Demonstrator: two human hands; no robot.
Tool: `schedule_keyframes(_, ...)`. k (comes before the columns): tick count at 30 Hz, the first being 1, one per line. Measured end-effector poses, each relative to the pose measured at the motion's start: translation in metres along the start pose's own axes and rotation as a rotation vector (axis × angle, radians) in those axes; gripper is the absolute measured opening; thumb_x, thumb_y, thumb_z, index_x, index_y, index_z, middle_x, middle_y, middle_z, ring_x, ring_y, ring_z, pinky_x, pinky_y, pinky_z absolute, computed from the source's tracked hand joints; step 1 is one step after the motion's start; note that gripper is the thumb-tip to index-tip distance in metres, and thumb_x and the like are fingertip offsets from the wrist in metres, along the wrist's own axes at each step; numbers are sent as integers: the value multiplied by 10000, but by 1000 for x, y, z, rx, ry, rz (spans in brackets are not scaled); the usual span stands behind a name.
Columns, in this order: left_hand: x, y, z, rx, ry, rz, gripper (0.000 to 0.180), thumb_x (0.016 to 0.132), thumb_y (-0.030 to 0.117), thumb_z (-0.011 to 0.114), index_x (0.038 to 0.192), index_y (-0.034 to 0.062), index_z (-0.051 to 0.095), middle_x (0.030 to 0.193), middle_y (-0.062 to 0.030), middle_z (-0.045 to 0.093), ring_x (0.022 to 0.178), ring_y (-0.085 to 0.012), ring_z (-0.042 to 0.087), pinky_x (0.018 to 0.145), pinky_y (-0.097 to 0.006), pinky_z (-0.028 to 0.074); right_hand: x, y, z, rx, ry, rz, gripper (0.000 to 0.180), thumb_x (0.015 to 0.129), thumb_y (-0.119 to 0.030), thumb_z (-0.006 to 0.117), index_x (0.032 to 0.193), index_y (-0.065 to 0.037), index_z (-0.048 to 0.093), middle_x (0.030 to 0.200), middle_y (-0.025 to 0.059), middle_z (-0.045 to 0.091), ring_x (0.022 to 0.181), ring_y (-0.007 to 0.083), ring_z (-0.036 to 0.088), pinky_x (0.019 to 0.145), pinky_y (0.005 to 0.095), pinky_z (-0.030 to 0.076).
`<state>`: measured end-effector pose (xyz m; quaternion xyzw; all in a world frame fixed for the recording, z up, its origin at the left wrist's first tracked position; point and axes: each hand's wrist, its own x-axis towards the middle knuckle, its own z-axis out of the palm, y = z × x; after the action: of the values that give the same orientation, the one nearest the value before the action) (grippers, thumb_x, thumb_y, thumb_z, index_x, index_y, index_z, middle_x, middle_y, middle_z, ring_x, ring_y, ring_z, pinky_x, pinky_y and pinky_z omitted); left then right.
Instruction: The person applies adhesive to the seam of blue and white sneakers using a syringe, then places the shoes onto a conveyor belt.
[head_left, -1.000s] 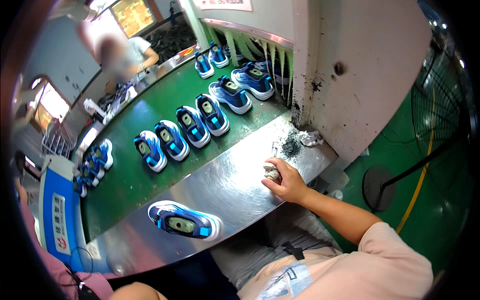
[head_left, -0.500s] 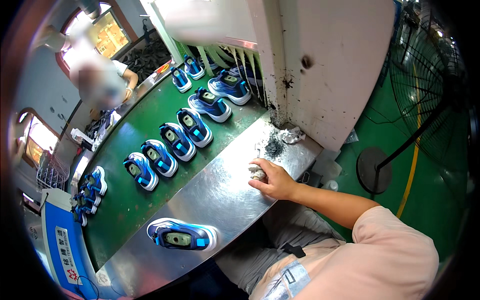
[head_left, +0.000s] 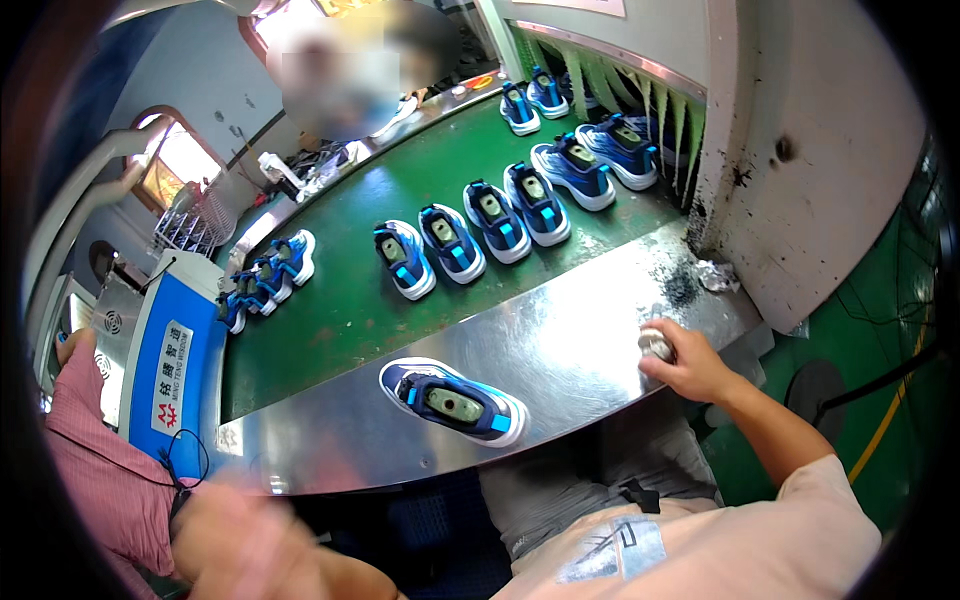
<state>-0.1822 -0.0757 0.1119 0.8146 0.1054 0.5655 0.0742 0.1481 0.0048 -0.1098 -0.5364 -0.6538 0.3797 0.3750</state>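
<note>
My right hand (head_left: 690, 362) rests at the near side of the steel ledge, thumb and fingers closed around a small, whitish, lumpy object (head_left: 655, 345) whose kind I cannot make out. At the lower left, my left hand (head_left: 245, 540) is raised and smeared by motion, so its fingers do not show clearly. Between the hands a blue and white sneaker (head_left: 455, 402) lies on the ledge, its opening upward with a pale green shoe last inside. Neither hand touches it.
A green conveyor belt (head_left: 340, 340) carries several similar sneakers (head_left: 495, 222). A co-worker's pink sleeve (head_left: 105, 440) is at left beside a blue machine end (head_left: 190, 330). Dark residue (head_left: 682, 285) and crumpled paper (head_left: 717, 276) lie near the machine post. A fan stand (head_left: 815, 395) is at right.
The view has swung left, so the belt and sneakers appear further right. My blurred left hand and the co-worker's pink sleeve have come into view. My right hand keeps its hold.
</note>
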Motion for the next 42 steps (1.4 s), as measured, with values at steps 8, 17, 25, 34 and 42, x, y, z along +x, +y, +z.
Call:
schedule_keyframes(8,-63,-148,23,553,-1144,-527,864,425,178,840,1217,127,498,1292,-139,427,1210,-332,389,993,-437,338,-12,-2,-37,129,133,61,352,791,-171,634,1086,-44,490,830,2,529,739,65,482,655,219,414)
schedule_keyframes(17,-69,-140,55,102,-777,-758,665,466,175,842,1069,62,587,1026,-134,608,956,-289,584,834,-347,458,-23,-14,-56,78,168,51,337,814,-185,601,1091,-33,483,855,18,528,744,83,474,665,234,410)
schedule_keyframes(25,-91,-80,81,424,-567,-360,423,506,48,679,921,-9,619,953,-145,616,932,-333,593,851,-425,461,-8,-6,-61,-47,109,77,290,866,-203,546,1099,-39,491,811,-2,530,699,61,460,614,210,402)
schedule_keyframes(34,-99,-21,135,426,-286,-420,183,689,79,621,869,49,637,919,-104,625,875,-263,620,794,-381,505,-24,-45,-105,-36,-16,141,316,877,-227,507,1125,-36,471,808,10,521,671,56,459,586,192,385)
schedule_keyframes(42,-94,-10,147,401,-210,-451,156,734,75,603,882,86,649,924,-75,636,882,-239,627,807,-353,496,55,-177,-50,872,-709,59,651,854,-621,302,1205,-74,326,613,31,474,413,55,370,357,169,301)
